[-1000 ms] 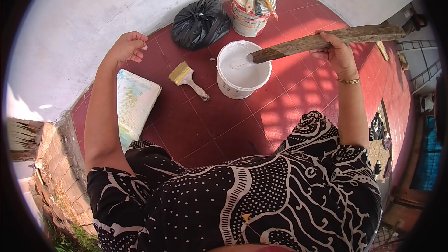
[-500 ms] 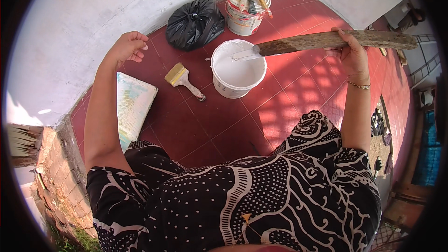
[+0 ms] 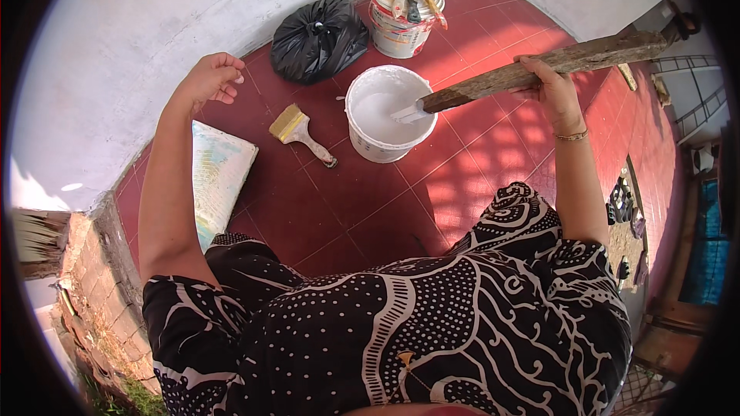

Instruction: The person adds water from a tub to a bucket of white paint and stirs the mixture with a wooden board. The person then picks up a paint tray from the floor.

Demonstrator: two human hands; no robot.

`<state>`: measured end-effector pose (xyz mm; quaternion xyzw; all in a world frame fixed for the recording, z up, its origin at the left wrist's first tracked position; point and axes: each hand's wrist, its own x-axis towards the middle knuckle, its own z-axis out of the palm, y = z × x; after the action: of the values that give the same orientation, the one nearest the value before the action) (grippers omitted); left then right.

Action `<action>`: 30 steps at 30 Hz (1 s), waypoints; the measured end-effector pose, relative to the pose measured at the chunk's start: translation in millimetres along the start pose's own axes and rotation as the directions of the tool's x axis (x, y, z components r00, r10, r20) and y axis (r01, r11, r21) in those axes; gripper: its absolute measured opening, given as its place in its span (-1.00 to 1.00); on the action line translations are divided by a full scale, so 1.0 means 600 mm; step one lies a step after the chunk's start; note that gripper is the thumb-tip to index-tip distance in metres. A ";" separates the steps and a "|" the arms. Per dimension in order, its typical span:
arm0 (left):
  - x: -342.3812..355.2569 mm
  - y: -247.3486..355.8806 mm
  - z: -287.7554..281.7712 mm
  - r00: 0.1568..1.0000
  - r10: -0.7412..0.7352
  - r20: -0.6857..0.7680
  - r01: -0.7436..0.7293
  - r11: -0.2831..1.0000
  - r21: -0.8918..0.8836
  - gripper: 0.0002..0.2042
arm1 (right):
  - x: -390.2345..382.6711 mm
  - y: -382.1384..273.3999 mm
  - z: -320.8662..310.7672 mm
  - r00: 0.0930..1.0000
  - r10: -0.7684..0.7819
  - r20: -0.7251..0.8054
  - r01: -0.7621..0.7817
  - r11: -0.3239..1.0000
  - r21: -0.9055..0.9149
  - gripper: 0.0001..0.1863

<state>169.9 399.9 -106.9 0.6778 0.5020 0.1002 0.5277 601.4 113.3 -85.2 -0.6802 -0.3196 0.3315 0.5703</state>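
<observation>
My right hand (image 3: 549,85) is wrapped round a long, rough wooden stick (image 3: 493,83). The stick slants down to the left, its white-coated tip over the rim and inside a white bucket (image 3: 378,146). White paint (image 3: 378,112) fills part of that bucket. On the left, my left hand (image 3: 214,78) hangs in the air near the wall, fingers loosely bent and apart, holding nothing I can see; a white spot shows at a fingertip. Between that hand and the bucket, a wide paintbrush (image 3: 299,132) with pale yellow bristles lies on the floor.
A tied black plastic bag (image 3: 318,38) rests against the white wall (image 3: 146,38). Beside it stands a lidded bucket (image 3: 401,35) with used brushes on top. A paint-stained rectangular block or container (image 3: 222,173) sits by my left knee on the red tiled floor (image 3: 339,208).
My right hand has moved left and slightly down. The stick is steeper now, its far end raised and swung left, its coated tip lower in the bucket. My left hand stays put.
</observation>
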 end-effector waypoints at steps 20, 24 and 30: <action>-0.006 -0.007 -0.012 1.000 -0.004 -0.006 0.004 1.000 -0.005 -0.77 | -0.013 -0.025 0.040 0.989 -0.138 0.042 0.141 0.987 -0.076 -0.72; -0.012 -0.002 -0.019 1.000 0.003 -0.027 -0.003 1.000 -0.010 -0.75 | -0.018 -0.027 0.045 0.988 -0.149 0.041 0.153 0.984 -0.094 -0.73; -0.028 0.003 -0.043 0.995 0.002 -0.100 -0.006 0.999 -0.046 -0.74 | -0.017 -0.028 0.051 0.985 -0.166 0.047 0.169 0.983 -0.071 -0.74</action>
<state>145.6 402.6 -87.6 0.6604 0.5240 0.1468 0.5174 569.9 124.6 -71.6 -0.6649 -0.3997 0.2839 0.5635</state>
